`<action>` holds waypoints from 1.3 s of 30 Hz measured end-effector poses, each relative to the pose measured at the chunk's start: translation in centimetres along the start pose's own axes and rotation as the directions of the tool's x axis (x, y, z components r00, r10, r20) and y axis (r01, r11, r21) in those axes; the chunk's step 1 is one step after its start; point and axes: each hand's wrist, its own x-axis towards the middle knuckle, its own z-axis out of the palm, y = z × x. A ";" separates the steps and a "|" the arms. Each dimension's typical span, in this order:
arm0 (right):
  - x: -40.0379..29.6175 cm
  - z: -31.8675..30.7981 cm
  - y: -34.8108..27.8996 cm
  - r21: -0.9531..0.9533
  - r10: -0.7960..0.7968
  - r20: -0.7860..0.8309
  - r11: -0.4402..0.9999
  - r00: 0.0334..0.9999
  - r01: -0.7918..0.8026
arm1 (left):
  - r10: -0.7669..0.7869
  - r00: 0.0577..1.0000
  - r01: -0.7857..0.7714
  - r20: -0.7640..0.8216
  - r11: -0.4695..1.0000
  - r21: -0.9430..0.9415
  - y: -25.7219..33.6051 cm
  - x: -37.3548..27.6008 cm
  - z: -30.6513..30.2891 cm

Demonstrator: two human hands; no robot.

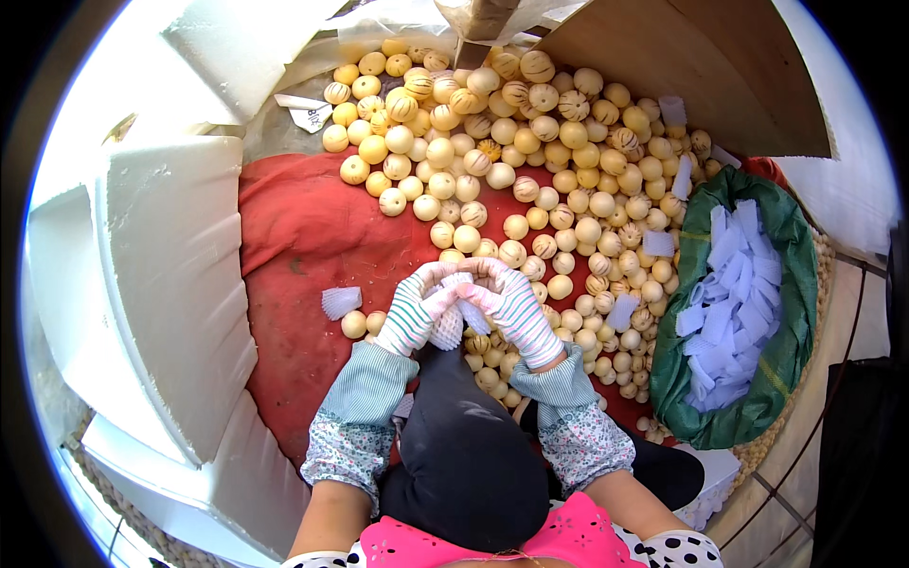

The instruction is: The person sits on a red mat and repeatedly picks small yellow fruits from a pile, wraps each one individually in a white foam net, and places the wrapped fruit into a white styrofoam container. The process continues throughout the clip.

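Observation:
My left hand point(410, 312) and my right hand point(517, 312) meet above my raised knee, fingertips close together. Both wear striped fabric gloves that leave fingers bare. My left hand holds a white foam net sleeve point(447, 331), which hangs below the fingers. A second foam net sleeve point(475, 317) hangs at my right hand's fingers. Whether a fruit sits inside either sleeve is hidden by the fingers. Just beyond the hands begins a large spread of pale yellow pepino melons point(440, 186), some with purple stripes. Two more melons point(354, 324) lie beside my left wrist.
A red cloth point(312, 234) covers the ground. On the right stands an open green woven sack point(664, 369) full of flat foam net sleeves point(735, 298). White foam boxes point(174, 298) line the left; a brown board point(682, 71) leans at back right. A loose sleeve point(341, 302) lies left.

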 end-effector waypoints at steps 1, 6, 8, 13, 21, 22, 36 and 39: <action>-0.1 0.4 0.0 -0.036 -0.008 -0.012 0.999 1.000 0.008 | -0.033 0.998 0.033 -0.045 0.999 0.011 -0.1 -0.2 -0.7; 0.4 -1.1 0.5 -0.323 0.148 0.046 0.938 0.988 -0.125 | -0.112 0.992 0.111 -0.056 0.994 -0.016 -2.6 -0.7 -2.1; 0.4 -0.5 -0.3 -0.228 0.227 0.105 0.953 0.968 -0.199 | -0.130 0.988 0.127 -0.083 0.991 -0.040 -2.4 -0.9 -2.6; 1.8 -0.4 -0.1 -0.382 0.034 0.093 0.924 0.995 0.004 | -0.062 0.991 0.035 -0.122 0.977 -0.213 -1.2 -0.9 -2.1; 2.2 1.0 2.6 0.171 -0.169 -0.106 0.968 0.980 0.185 | 0.138 0.979 -0.130 -0.148 0.990 0.064 -0.3 -0.5 -2.4; 2.4 0.9 2.9 0.171 -0.194 -0.114 0.962 0.974 0.211 | 0.186 0.972 -0.177 -0.143 0.982 0.070 -0.7 -0.3 -2.4; 21.2 0.2 -8.1 -0.978 -0.301 -0.183 -0.045 0.936 -0.206 | -0.302 0.910 0.398 0.283 0.825 -0.402 2.2 -1.1 -3.2; 23.7 -1.1 -9.3 -0.972 -0.233 -0.202 -0.071 0.951 -0.224 | -0.322 0.945 0.316 0.055 0.862 -0.395 2.1 -0.6 -3.7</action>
